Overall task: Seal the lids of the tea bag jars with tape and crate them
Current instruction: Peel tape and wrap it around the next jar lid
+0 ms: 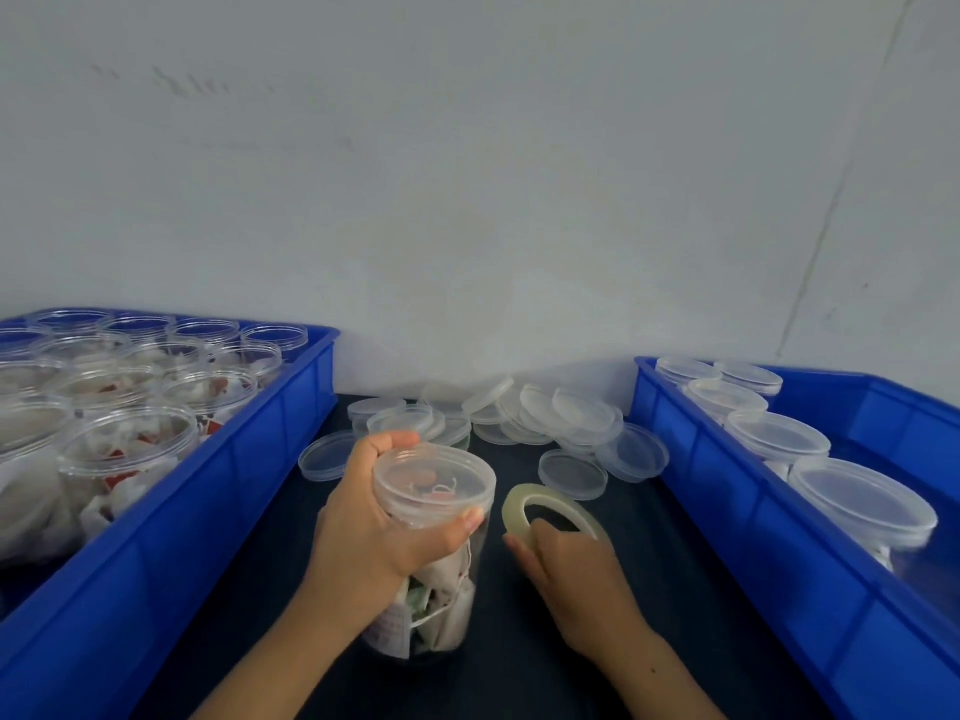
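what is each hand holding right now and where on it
The left hand grips the tea bag jar around its lidded top. The right hand holds the tape roll by its near rim.

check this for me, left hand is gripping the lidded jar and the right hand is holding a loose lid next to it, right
Not quite. The head view shows the right hand holding a roll of clear tape, not a loose lid. The left hand does grip the lidded jar.

Two bare forearms are showing, entering from the near edge. The left hand and right hand are wearing no gloves, rings or sleeves.
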Demonstrator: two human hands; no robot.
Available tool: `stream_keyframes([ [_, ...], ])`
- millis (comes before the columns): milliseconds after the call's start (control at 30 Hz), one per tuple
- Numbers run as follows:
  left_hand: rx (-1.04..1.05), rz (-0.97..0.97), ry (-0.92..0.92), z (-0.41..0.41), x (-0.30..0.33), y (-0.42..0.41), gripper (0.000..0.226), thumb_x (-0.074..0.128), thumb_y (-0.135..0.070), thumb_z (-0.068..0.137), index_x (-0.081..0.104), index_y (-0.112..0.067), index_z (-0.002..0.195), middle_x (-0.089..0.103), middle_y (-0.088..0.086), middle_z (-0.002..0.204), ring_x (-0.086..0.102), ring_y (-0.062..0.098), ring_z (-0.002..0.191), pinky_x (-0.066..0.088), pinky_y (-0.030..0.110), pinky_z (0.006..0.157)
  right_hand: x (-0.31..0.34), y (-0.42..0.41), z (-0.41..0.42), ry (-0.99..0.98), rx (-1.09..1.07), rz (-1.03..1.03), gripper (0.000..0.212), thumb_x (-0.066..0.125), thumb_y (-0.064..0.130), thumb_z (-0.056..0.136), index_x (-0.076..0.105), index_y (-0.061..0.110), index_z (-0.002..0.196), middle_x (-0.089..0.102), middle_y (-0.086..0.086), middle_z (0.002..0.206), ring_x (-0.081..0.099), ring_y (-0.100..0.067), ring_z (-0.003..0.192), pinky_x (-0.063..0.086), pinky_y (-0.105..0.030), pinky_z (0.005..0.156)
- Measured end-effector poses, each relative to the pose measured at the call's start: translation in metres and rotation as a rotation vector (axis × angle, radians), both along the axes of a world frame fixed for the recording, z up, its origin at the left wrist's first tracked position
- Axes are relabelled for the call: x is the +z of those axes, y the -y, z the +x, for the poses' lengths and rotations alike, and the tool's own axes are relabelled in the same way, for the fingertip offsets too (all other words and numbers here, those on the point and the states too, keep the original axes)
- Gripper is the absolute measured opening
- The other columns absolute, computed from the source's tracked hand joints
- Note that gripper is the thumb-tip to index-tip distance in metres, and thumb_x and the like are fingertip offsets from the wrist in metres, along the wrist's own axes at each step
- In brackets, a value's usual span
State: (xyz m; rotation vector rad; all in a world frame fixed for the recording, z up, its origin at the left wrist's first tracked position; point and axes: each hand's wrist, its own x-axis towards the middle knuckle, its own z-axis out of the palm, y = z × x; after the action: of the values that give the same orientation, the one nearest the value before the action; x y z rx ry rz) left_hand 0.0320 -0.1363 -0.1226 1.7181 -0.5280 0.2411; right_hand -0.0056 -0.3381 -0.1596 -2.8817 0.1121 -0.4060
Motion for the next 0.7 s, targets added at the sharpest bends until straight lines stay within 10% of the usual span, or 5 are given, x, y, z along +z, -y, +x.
stream_keyframes([
  [167, -0.027, -0.007, -0.044, -0.001, -0.004, 0.005, 0.090, 0.079, -0.066, 0.036, 0.049, -0.038, 0.116, 0.067, -0.013, 0.104, 0.063, -0.003, 0.097, 0.052, 0.020, 0.081, -0.009, -0.004, 0.005, 0.077, 0.006, 0.056, 0.036, 0.042, 0.053, 0.096, 0.045, 0.023, 0.116, 0.048, 0.007, 0.119, 0.044, -0.013, 0.111, 0.036, -0.028, 0.098],
  [367, -0.111, -0.168, -0.115, -0.004, -0.005, 0.013, 0.090, 0.084, -0.058, 0.036, 0.049, -0.032, 0.115, 0.066, -0.024, 0.101, 0.065, -0.003, 0.093, 0.051, 0.009, 0.071, 0.006, -0.030, -0.008, 0.131, 0.509, 1.241, 0.061, 0.051, 0.065, 0.086, 0.038, 0.035, 0.138, 0.055, 0.009, 0.133, 0.051, -0.011, 0.126, 0.044, -0.029, 0.102],
  [700, -0.127, -0.254, -0.157, -0.006, -0.009, 0.028, 0.076, 0.080, -0.034, 0.049, 0.046, -0.029, 0.116, 0.064, -0.007, 0.101, 0.063, -0.011, 0.087, 0.048, 0.005, 0.067, 0.014, -0.051, -0.015, 0.140, 0.612, 1.518, 0.047, 0.049, 0.038, 0.094, 0.042, 0.023, 0.138, 0.055, -0.008, 0.137, 0.051, -0.025, 0.130, 0.041, -0.044, 0.109],
])
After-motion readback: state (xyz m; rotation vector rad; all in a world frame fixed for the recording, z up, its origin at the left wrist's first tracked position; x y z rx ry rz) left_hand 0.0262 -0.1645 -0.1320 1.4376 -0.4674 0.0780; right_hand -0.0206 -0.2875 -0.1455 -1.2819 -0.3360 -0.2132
